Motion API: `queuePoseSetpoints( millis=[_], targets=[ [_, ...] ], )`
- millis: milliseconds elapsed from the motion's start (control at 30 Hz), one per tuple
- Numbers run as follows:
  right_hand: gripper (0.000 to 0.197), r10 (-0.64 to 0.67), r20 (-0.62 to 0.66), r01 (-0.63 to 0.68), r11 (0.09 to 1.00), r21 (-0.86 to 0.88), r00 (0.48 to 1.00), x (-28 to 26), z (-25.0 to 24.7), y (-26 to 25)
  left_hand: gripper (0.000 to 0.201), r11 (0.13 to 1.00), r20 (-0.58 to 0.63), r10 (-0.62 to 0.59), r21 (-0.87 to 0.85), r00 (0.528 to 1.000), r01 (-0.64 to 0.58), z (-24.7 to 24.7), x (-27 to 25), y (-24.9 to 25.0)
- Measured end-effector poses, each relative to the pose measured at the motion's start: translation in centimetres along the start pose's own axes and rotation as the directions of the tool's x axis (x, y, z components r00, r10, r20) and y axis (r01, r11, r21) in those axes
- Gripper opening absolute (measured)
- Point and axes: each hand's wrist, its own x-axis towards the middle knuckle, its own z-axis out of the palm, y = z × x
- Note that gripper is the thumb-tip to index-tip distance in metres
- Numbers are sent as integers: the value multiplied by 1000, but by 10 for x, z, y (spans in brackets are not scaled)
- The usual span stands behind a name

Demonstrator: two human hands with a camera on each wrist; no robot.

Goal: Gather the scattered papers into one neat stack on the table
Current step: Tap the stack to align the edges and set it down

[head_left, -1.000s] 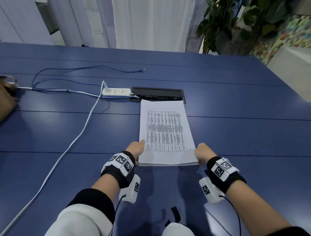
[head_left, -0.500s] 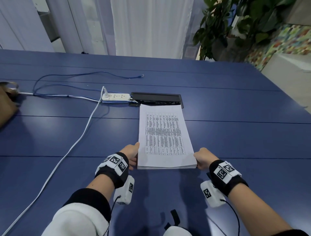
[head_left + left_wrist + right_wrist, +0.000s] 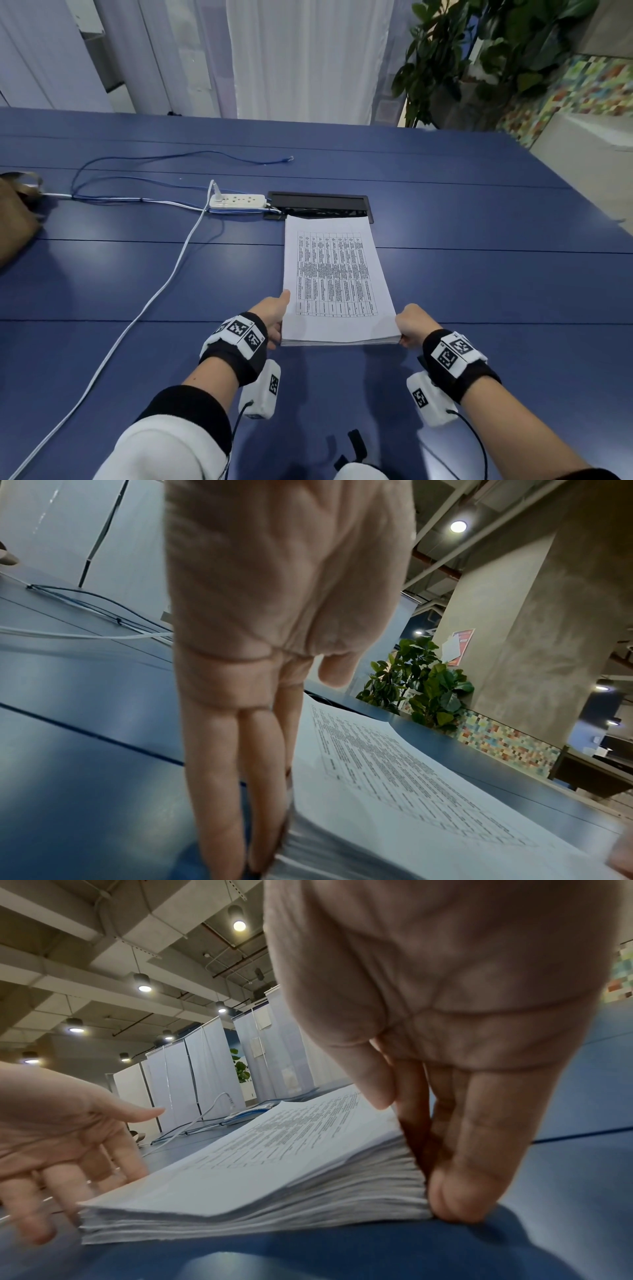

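A thick stack of white papers (image 3: 337, 281) with a printed table on top lies flat on the blue table (image 3: 479, 291), long side pointing away from me. My left hand (image 3: 274, 315) presses straight fingers (image 3: 246, 777) against the stack's (image 3: 394, 791) near left edge, thumb lifted clear. My right hand (image 3: 409, 323) presses straight fingers (image 3: 452, 1164) down the near right edge of the stack (image 3: 267, 1164), thumb at the top sheet's rim. The left hand (image 3: 68, 1137) also shows across the stack in the right wrist view.
The stack's far end touches a black cable hatch (image 3: 318, 202). Left of that hatch lies a white power strip (image 3: 237, 200), with a white cable (image 3: 161, 291) running toward me and blue cables (image 3: 154, 161) behind. A brown bag (image 3: 15, 219) sits at the far left.
Both hands stay at the stack's near corners, squeezing its sides. The head view has tilted up a little; the stack has barely shifted.
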Motion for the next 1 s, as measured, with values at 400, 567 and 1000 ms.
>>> queuePoseSetpoints(
  millis=[400, 567, 1000],
  targets=[
    [35, -13, 15, 10, 988, 152, 1000, 4, 3, 7, 56, 998, 42, -43, -38, 998, 44, -11, -1, -6],
    [35, -10, -7, 11, 968, 251, 1000, 5, 4, 11, 63, 999, 20, -38, -34, 999, 38, -12, -7, -7],
    [33, -20, -17, 24, 969, 245, 1000, 3, 3, 17, 51, 999, -63, 8, -32, 998, -10, -5, -22, -8]
  ],
)
